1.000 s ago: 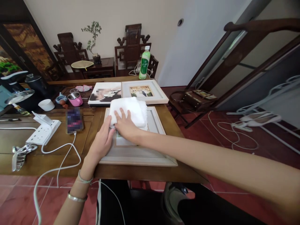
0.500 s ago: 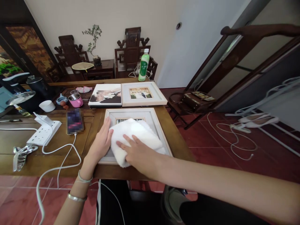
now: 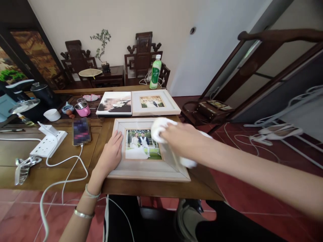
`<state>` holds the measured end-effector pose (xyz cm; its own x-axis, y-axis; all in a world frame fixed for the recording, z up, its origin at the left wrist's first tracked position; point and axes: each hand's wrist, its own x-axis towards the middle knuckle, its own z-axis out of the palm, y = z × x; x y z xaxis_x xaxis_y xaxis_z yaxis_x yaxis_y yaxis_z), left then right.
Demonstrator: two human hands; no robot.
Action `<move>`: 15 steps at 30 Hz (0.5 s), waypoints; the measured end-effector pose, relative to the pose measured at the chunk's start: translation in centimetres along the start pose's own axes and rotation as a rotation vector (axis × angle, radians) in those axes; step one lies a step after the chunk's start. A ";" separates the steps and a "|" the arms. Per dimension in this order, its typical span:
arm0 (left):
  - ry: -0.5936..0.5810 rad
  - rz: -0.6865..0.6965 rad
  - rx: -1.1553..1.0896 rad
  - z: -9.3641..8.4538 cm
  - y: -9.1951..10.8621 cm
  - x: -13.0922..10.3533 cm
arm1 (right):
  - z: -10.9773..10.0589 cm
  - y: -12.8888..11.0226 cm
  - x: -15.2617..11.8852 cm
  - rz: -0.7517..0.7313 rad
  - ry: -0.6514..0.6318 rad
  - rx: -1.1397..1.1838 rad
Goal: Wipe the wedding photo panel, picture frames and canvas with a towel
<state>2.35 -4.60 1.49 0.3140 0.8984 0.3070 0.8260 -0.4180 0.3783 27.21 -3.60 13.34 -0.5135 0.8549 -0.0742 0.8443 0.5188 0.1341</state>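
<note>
Wiping seems unfinished, with how much is left unclear: the right hand [image 3: 178, 136] clutches a white cloth [image 3: 157, 129] over the near picture frame's [image 3: 148, 172] right side, the flattened left hand [image 3: 110, 153] on its left edge.

Bangle: smooth, narrow, silver-coloured metal [image 3: 84, 214], on bare left forearm [image 3: 77, 227]. Bracelet: slim, pale greenish, rounded [image 3: 92, 195], between bangle and left hand [image 3: 110, 153]. Trousers: black fabric [image 3: 131, 210], right of bangle; white lengthwise stripe [image 3: 106, 218] at bangle-side edge.
</note>
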 end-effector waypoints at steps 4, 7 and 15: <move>0.049 0.016 -0.064 0.3 -0.4 0.0 | 0.6 -0.7 6.5 -0.208 0.209 -0.075; 0.074 0.049 -0.100 0.2 -0.7 0.1 | 1.9 -2.8 10.0 -0.435 0.248 -0.055; 0.066 0.074 -0.129 0.4 -1.4 0.0 | 3.5 -2.5 9.9 -0.398 0.107 -0.008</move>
<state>1.37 -3.95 0.57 0.3364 0.8557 0.3933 0.7336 -0.5000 0.4603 20.53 3.58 8.85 -0.8134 0.5814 -0.0183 0.5753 0.8087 0.1230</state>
